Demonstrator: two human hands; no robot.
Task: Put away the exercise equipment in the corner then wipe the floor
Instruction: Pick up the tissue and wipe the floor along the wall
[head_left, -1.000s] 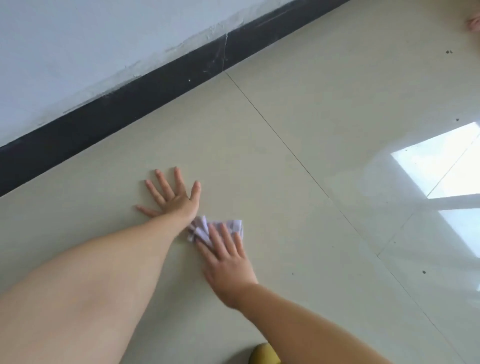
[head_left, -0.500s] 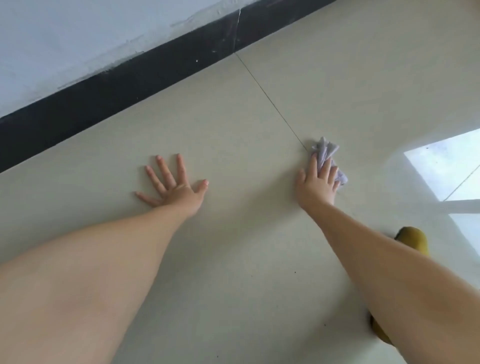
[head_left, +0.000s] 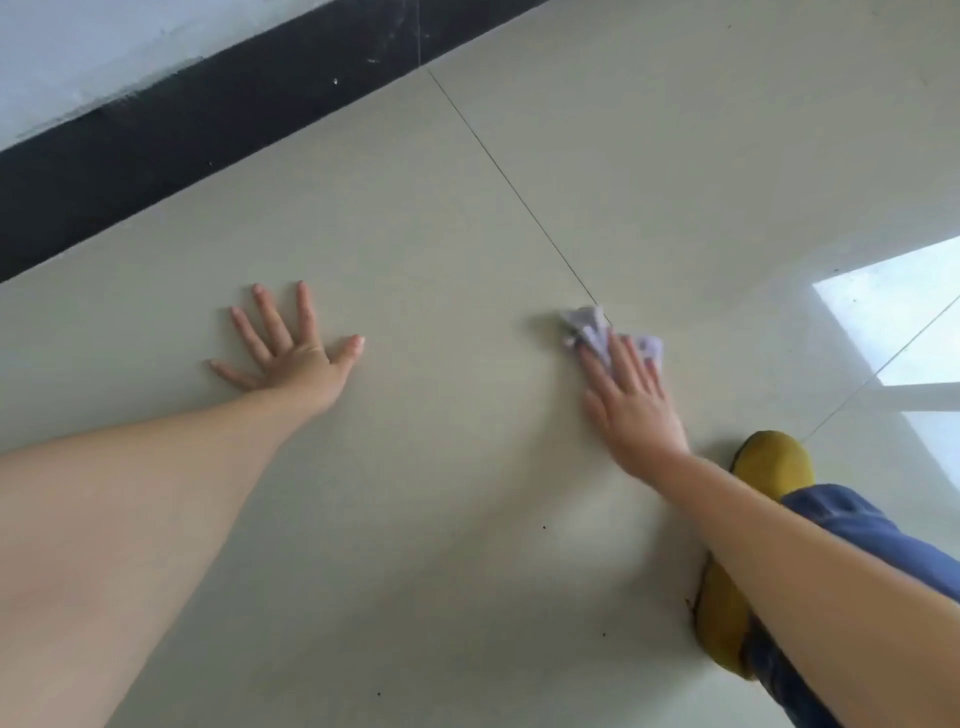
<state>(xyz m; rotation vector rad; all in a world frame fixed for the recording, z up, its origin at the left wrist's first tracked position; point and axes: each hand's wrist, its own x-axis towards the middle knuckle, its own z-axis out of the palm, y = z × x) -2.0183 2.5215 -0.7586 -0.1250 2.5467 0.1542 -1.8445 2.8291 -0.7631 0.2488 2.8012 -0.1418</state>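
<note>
Nearest you, both of your bare forearms reach out over the pale tiled floor (head_left: 415, 519). By your right forearm, a yellow shoe (head_left: 769, 462) stands on the tile, and a blue denim trouser leg (head_left: 852, 525) partly covers it.

Further out, your right hand (head_left: 631, 400) lies palm down with its fingers (head_left: 626, 358) straight and close together, pressing a crumpled pale lilac cloth (head_left: 592, 327) flat against the floor. The cloth sticks out beyond your fingertips and lies across the thin grout line (head_left: 509, 182) between two tiles. Well apart from it, your left hand (head_left: 293, 353) rests flat on the tile, fingers spread wide and holding nothing.

To the right of the cloth, a bright window reflection (head_left: 893, 322) shines on the glossy tile. A few small dark specks dot the floor near your arms.

Farthest off, a black skirting board (head_left: 208, 119) runs along the foot of a white wall (head_left: 104, 52).
</note>
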